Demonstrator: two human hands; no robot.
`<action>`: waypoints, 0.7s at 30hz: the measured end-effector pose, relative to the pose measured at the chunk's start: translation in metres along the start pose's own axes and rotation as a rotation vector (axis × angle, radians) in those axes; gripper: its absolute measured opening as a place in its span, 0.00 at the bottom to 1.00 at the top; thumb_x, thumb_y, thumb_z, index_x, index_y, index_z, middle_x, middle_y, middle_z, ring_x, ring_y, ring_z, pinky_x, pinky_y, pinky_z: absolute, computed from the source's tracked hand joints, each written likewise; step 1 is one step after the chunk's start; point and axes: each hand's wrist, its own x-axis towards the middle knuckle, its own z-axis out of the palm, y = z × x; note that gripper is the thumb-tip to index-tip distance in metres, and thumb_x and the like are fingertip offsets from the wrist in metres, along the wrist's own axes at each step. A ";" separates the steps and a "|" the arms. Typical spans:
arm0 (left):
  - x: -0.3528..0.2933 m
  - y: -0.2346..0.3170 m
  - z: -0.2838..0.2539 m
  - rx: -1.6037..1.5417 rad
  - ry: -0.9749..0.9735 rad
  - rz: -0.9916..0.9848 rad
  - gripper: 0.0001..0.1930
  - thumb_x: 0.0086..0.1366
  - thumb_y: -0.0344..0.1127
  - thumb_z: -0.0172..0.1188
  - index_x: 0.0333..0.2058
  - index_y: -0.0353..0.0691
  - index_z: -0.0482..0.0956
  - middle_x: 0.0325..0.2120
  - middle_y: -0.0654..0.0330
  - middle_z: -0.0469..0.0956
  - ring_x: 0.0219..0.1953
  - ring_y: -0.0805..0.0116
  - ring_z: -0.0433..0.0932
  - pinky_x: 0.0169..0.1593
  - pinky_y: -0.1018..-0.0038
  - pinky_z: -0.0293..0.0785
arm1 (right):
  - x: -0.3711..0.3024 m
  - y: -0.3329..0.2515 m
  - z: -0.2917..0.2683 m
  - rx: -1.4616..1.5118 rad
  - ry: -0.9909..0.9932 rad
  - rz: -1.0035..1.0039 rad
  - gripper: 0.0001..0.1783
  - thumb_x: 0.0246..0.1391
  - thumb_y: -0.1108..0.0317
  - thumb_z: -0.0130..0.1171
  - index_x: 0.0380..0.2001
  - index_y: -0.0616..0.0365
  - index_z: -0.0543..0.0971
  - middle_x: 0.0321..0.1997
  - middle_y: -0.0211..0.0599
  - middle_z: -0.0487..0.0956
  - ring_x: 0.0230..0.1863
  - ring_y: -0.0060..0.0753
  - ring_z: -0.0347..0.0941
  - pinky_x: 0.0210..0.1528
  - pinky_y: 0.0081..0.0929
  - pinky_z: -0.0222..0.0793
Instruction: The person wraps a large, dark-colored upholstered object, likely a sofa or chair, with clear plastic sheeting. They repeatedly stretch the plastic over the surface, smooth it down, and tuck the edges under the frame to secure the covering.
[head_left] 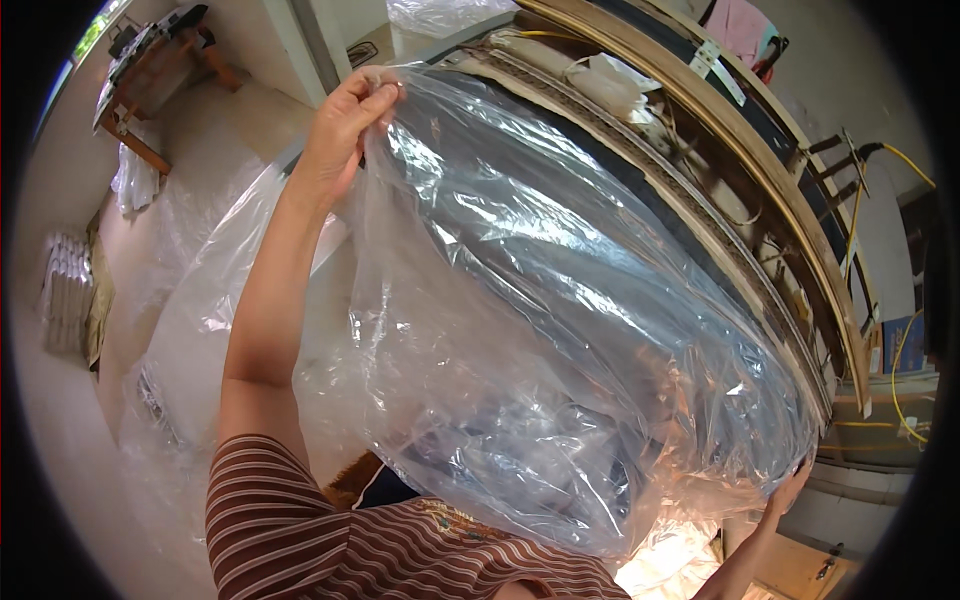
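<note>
A large clear plastic sheet (560, 330), which looks like a wide bag, is stretched in front of me with shiny creases. My left hand (352, 125) is raised at the far left corner, thumb and fingers pinched on the sheet's edge. At the lower right my right hand (788, 490) is at the sheet's other end; its fingertips are mostly hidden behind the plastic, so its grip cannot be made out. The sheet lies along the near side of a long bench-like machine (640, 150) with a metal bar and wooden rails.
A yellow cable (905, 165) hangs by a clamp at the right. A blue box (902, 340) stands below it. More plastic film (230, 240) spreads over the floor at left, near a stack of folded plastic (68, 290). A wooden table (150, 75) stands at the far left.
</note>
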 end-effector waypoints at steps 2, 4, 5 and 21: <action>-0.005 0.000 -0.012 -0.032 -0.102 0.005 0.09 0.65 0.33 0.58 0.43 0.40 0.76 0.31 0.68 0.75 0.28 0.83 0.67 0.35 0.84 0.63 | 0.001 -0.004 -0.003 -0.019 0.014 -0.043 0.43 0.61 0.37 0.37 0.61 0.68 0.62 0.64 0.56 0.62 0.66 0.54 0.56 0.67 0.41 0.47; -0.012 0.001 -0.020 -0.041 -0.141 -0.013 0.09 0.64 0.33 0.59 0.42 0.40 0.77 0.31 0.69 0.75 0.28 0.82 0.66 0.34 0.83 0.63 | 0.005 -0.007 -0.006 -0.039 0.010 -0.041 0.42 0.61 0.38 0.38 0.61 0.68 0.62 0.65 0.55 0.61 0.67 0.53 0.55 0.68 0.41 0.46; -0.015 0.007 -0.018 -0.016 -0.135 -0.040 0.09 0.63 0.34 0.60 0.41 0.40 0.77 0.29 0.70 0.74 0.27 0.82 0.65 0.33 0.83 0.61 | 0.005 -0.023 -0.002 -0.036 -0.011 -0.007 0.41 0.61 0.39 0.38 0.61 0.68 0.62 0.66 0.55 0.61 0.67 0.53 0.54 0.68 0.41 0.46; 0.092 -0.030 -0.073 0.373 0.156 -0.122 0.20 0.62 0.41 0.61 0.50 0.37 0.77 0.47 0.56 0.77 0.49 0.63 0.74 0.53 0.71 0.69 | 0.002 -0.115 -0.018 -0.082 -0.138 -0.040 0.27 0.61 0.65 0.40 0.64 0.58 0.62 0.69 0.47 0.59 0.69 0.47 0.53 0.70 0.36 0.46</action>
